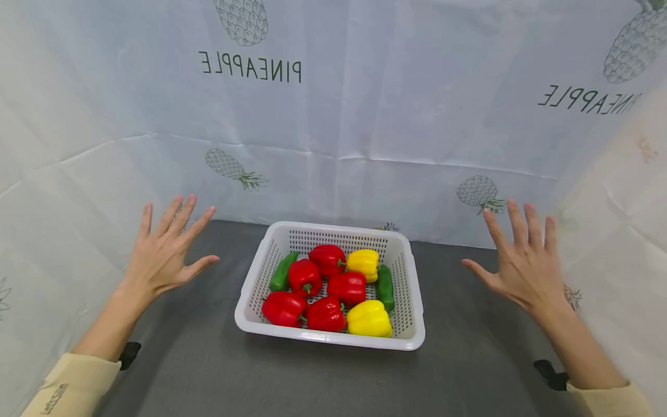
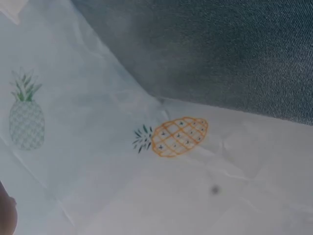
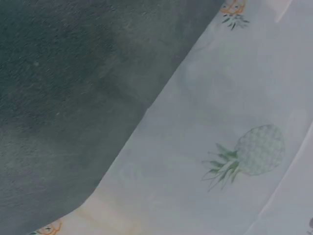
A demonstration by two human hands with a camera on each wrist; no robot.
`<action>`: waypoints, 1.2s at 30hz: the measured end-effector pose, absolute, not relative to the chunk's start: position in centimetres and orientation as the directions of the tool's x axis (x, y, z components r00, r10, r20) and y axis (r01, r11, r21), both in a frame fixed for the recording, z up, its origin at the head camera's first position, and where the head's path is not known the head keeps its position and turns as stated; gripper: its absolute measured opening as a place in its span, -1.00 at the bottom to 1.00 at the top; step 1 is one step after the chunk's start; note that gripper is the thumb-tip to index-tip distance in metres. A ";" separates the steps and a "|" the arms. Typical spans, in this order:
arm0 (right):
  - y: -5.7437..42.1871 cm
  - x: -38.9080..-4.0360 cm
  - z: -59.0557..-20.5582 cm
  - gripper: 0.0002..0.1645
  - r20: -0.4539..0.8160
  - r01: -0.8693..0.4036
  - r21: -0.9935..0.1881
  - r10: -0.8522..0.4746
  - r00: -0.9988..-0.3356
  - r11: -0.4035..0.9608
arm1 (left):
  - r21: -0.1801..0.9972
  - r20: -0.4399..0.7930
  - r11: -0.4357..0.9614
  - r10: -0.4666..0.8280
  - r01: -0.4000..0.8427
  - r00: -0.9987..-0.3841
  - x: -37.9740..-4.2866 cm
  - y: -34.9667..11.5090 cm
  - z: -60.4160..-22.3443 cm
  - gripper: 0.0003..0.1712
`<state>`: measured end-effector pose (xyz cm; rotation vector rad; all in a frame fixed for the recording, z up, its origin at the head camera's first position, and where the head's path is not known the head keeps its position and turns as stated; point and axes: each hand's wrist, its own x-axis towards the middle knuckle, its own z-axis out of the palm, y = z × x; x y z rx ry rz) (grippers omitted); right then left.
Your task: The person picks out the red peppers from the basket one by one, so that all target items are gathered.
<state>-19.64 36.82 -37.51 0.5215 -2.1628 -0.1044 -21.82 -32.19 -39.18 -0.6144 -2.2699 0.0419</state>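
A white perforated plastic basket (image 1: pixel 333 340) stands on the dark grey table between my two hands. Inside lie several red bell peppers (image 1: pixel 326 314), a yellow bell pepper (image 1: pixel 369 318) at the front with another yellow one (image 1: pixel 363 263) behind it, and two green peppers, one at the left (image 1: pixel 283 272) and one at the right (image 1: pixel 385 288). My left hand (image 1: pixel 162 255) is raised to the left of the basket, fingers spread and straight, holding nothing. To the right of the basket my right hand (image 1: pixel 526 263) is likewise raised with spread fingers and holds nothing. Neither hand touches the basket.
White cloth (image 1: pixel 396 110) printed with pineapples hangs behind the table and along both sides. The grey tabletop (image 1: pixel 323 382) extends in front of the basket and to either side. Both wrist views show mostly cloth and table surface.
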 end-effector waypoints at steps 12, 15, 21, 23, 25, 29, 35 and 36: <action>33.2 -19.5 -36.2 0.19 0.703 -0.377 0.216 -0.411 -0.580 0.901 | -0.126 0.585 0.856 0.472 0.501 -0.660 -20.6 -30.4 -39.4 0.01; 32.4 -19.6 -36.1 0.19 0.706 -0.401 0.193 -0.411 -0.577 0.895 | -0.091 0.570 0.859 0.460 0.505 -0.681 -20.1 -30.1 -39.4 -0.09; 30.8 -19.8 -36.4 0.18 0.679 -0.455 0.120 -0.407 -0.611 0.882 | 0.022 0.458 0.874 0.423 0.485 -0.782 -18.9 -29.3 -39.3 -0.22; 30.3 -19.9 -36.4 0.15 0.668 -0.481 0.095 -0.414 -0.618 0.872 | 0.060 0.410 0.882 0.406 0.468 -0.817 -18.5 -29.0 -39.2 -0.25; 29.9 -20.0 -36.3 0.08 0.655 -0.507 0.072 -0.424 -0.625 0.859 | 0.104 0.353 0.887 0.390 0.450 -0.851 -18.0 -28.9 -39.0 -0.27; 29.0 -20.3 -36.0 -0.04 0.621 -0.536 0.042 -0.442 -0.647 0.843 | 0.196 0.229 0.890 0.366 0.411 -0.902 -17.3 -28.5 -38.8 -0.28; 27.3 -20.6 -35.5 0.07 0.572 -0.547 -0.066 -0.418 -0.706 0.834 | 0.374 0.123 0.848 0.357 0.376 -0.926 -16.7 -27.8 -39.0 -0.36; 26.9 -20.7 -35.5 0.07 0.561 -0.550 -0.093 -0.413 -0.718 0.830 | 0.408 0.112 0.831 0.365 0.378 -0.924 -16.5 -27.7 -39.0 -0.37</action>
